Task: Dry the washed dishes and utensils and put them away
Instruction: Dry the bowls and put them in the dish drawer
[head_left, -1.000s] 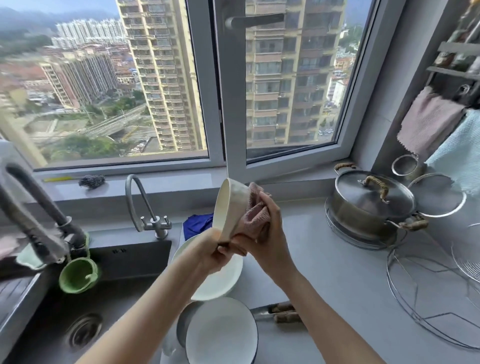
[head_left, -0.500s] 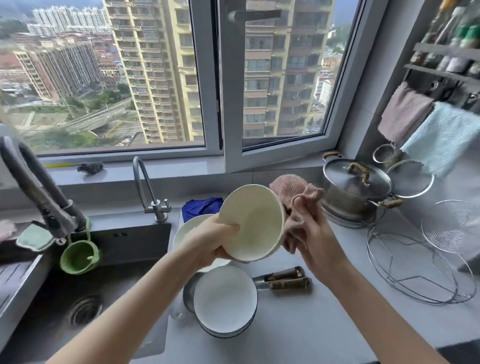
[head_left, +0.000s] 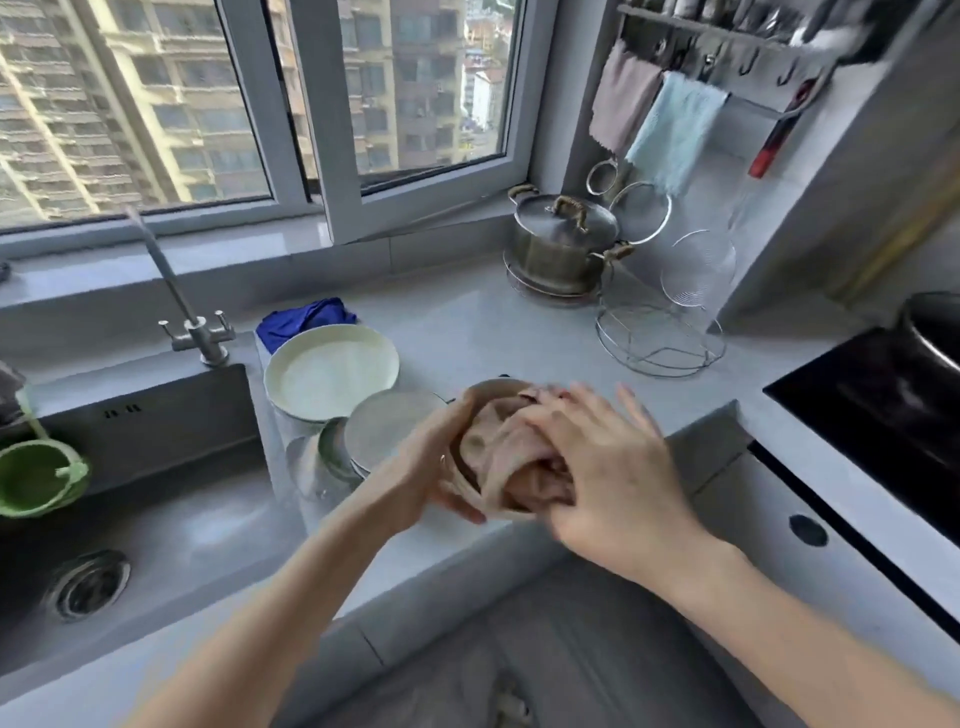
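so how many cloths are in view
4: pink cloth in the held bowl, dark blue cloth crumpled behind the cream round plate, dusty pink cloth and pale blue cloth hanging from wall hooks. Others may be hidden.

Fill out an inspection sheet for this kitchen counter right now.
Surface: grey counter, sink at left.
Job's things: bowl holding pink cloth; cream plate and upturned dish wait beside sink.
Clutter: blue cloth, lidded pot, wire rack; green cup in sink.
Hands: left hand grips bowl; right hand presses cloth in, fingers flat.
Cables: nothing seen.
Surroundings: window behind; towels hanging right; stove far right.
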